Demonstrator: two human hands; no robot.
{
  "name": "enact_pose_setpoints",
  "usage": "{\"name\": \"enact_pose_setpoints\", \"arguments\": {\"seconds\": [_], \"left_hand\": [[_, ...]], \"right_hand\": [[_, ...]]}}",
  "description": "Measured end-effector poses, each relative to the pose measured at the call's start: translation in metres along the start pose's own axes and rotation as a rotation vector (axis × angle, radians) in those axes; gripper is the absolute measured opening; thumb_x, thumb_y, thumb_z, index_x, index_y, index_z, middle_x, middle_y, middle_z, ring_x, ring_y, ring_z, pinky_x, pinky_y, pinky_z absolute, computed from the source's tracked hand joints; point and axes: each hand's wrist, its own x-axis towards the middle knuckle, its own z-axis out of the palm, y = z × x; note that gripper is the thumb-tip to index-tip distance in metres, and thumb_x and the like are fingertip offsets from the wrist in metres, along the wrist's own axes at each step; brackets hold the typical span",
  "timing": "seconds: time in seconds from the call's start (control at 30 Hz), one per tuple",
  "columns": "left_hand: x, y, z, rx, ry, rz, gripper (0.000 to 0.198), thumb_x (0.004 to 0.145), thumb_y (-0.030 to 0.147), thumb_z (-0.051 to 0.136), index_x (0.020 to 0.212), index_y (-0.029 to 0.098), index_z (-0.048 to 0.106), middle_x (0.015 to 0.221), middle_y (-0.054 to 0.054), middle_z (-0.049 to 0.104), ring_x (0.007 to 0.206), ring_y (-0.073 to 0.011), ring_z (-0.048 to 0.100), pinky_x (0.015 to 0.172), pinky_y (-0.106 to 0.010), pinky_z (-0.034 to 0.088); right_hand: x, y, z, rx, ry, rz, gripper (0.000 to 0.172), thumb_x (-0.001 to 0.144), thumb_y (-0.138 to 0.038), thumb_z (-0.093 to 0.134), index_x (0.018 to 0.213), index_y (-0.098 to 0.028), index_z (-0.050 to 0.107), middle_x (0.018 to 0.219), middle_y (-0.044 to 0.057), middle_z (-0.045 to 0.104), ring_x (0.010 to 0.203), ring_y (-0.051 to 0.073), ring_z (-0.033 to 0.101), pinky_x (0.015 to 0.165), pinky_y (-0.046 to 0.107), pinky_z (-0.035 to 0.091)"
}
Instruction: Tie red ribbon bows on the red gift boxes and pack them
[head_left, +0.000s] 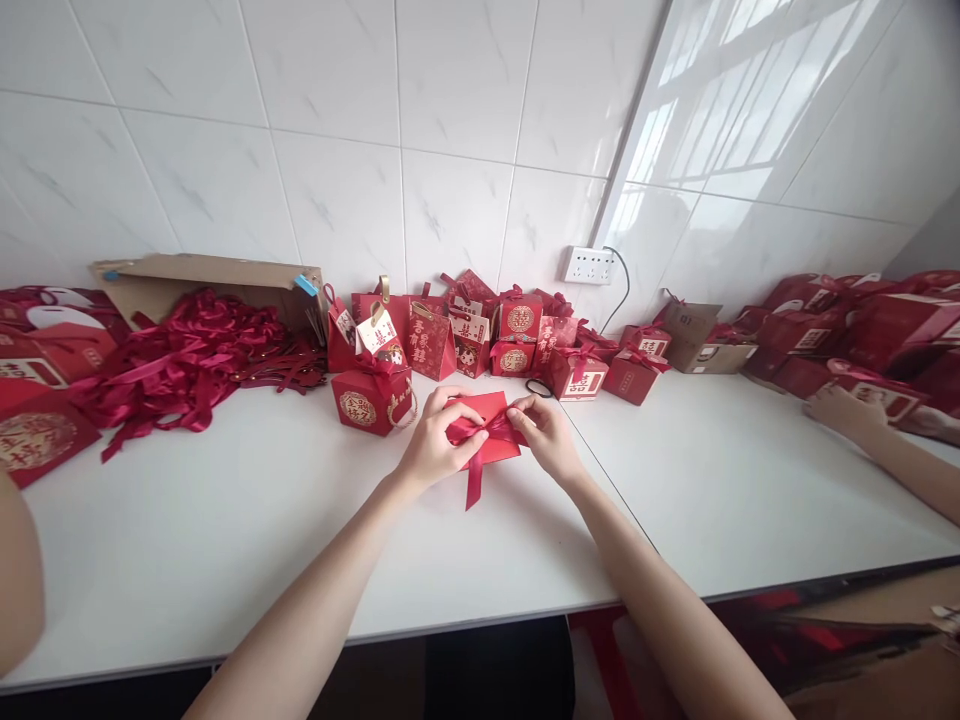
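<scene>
A small red box [491,405] sits at the middle of the white table, with a dark red ribbon [475,482] across its top and one tail hanging down its near side. My left hand [441,435] is at the box's left, its thumb and fingers closed on a ribbon loop. On the right side, my right hand [546,430] pinches the ribbon between thumb and fingertips. The two hands are a short way apart over the box, and the ribbon's centre lies between them.
Finished-looking red boxes [431,340] line the wall. A heap of red ribbons [199,350] lies left by a cardboard box [210,268]. Another person's hand [847,410] touches red boxes at the right. A power strip [589,265] is on the wall.
</scene>
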Motion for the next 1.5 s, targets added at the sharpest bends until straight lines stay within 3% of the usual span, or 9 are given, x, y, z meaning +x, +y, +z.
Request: {"name": "enact_pose_setpoints", "arguments": {"seconds": [0.13, 0.27, 0.53, 0.67, 0.8, 1.0, 1.27, 1.4, 1.5], "left_hand": [[-0.002, -0.001, 0.006, 0.078, 0.233, -0.002, 0.034, 0.071, 0.031, 0.065, 0.097, 0.02, 0.046, 0.111, -0.01, 0.047, 0.112, -0.0248, 0.047, 0.096, -0.043, 0.041], [-0.005, -0.002, 0.013, 0.186, 0.412, -0.245, 0.047, 0.067, 0.045, 0.068, 0.092, 0.02, 0.038, 0.102, -0.009, 0.042, 0.106, -0.0272, 0.043, 0.092, -0.047, 0.04], [-0.007, 0.001, 0.014, 0.005, 0.25, -0.469, 0.028, 0.078, 0.037, 0.054, 0.065, 0.022, 0.035, 0.075, -0.001, 0.042, 0.071, -0.0162, 0.046, 0.068, -0.032, 0.044], [-0.006, 0.003, 0.014, -0.124, 0.198, -0.566, 0.021, 0.077, 0.032, 0.051, 0.066, 0.022, 0.037, 0.066, 0.003, 0.045, 0.063, -0.0135, 0.048, 0.063, -0.027, 0.042], [-0.007, 0.0, 0.013, -0.255, 0.192, -0.652, 0.021, 0.078, 0.037, 0.049, 0.067, 0.021, 0.041, 0.061, 0.004, 0.045, 0.057, -0.0124, 0.046, 0.057, -0.024, 0.039], [-0.006, -0.002, 0.013, -0.253, 0.206, -0.623, 0.018, 0.08, 0.032, 0.044, 0.066, 0.021, 0.042, 0.06, 0.004, 0.045, 0.058, -0.0131, 0.046, 0.058, -0.024, 0.039], [-0.007, -0.006, 0.02, -0.217, 0.221, -0.601, 0.016, 0.083, 0.029, 0.04, 0.068, 0.022, 0.039, 0.063, 0.002, 0.045, 0.059, -0.0141, 0.046, 0.06, -0.026, 0.041], [-0.009, -0.006, 0.017, -0.208, 0.201, -0.558, 0.017, 0.083, 0.03, 0.039, 0.069, 0.023, 0.036, 0.062, 0.002, 0.043, 0.058, -0.0141, 0.044, 0.059, -0.026, 0.04], [-0.012, -0.003, 0.014, -0.211, 0.158, -0.515, 0.019, 0.082, 0.034, 0.042, 0.069, 0.023, 0.036, 0.06, 0.003, 0.042, 0.058, -0.0139, 0.044, 0.058, -0.026, 0.039]], "right_hand": [[-0.003, 0.008, 0.006, 0.082, 0.032, 0.035, 0.036, 0.075, -0.054, 0.06, 0.071, -0.02, 0.049, 0.076, 0.002, 0.06, 0.07, 0.015, 0.056, 0.065, 0.029, 0.046], [-0.004, 0.008, 0.011, 0.065, 0.072, 0.045, 0.038, 0.074, -0.056, 0.059, 0.07, -0.02, 0.049, 0.072, 0.002, 0.06, 0.069, 0.017, 0.058, 0.064, 0.03, 0.047], [-0.01, 0.005, 0.014, 0.049, 0.154, 0.039, 0.033, 0.075, -0.05, 0.06, 0.07, -0.02, 0.047, 0.093, 0.008, 0.066, 0.083, 0.02, 0.063, 0.074, 0.035, 0.052], [-0.012, 0.006, 0.011, 0.118, 0.155, 0.084, 0.034, 0.074, -0.05, 0.061, 0.069, -0.02, 0.046, 0.106, 0.01, 0.066, 0.086, 0.02, 0.063, 0.069, 0.034, 0.054], [-0.012, 0.003, 0.011, 0.244, 0.151, 0.184, 0.038, 0.067, -0.053, 0.066, 0.07, -0.02, 0.046, 0.101, 0.006, 0.066, 0.082, 0.018, 0.064, 0.062, 0.03, 0.056], [-0.011, -0.002, 0.009, 0.278, 0.15, 0.278, 0.041, 0.062, -0.054, 0.069, 0.067, -0.02, 0.048, 0.072, -0.001, 0.063, 0.074, 0.014, 0.062, 0.061, 0.027, 0.056], [-0.009, -0.001, 0.007, 0.303, 0.154, 0.332, 0.043, 0.06, -0.054, 0.071, 0.065, -0.019, 0.046, 0.069, -0.002, 0.059, 0.072, 0.014, 0.061, 0.065, 0.031, 0.057], [-0.012, -0.001, 0.003, 0.24, 0.105, 0.274, 0.039, 0.068, -0.055, 0.065, 0.072, -0.019, 0.048, 0.086, 0.003, 0.062, 0.087, 0.02, 0.062, 0.073, 0.038, 0.056], [-0.014, 0.001, -0.003, 0.113, -0.046, 0.075, 0.054, 0.066, -0.047, 0.071, 0.109, -0.022, 0.05, 0.12, 0.009, 0.055, 0.108, 0.023, 0.056, 0.088, 0.043, 0.05]]}}
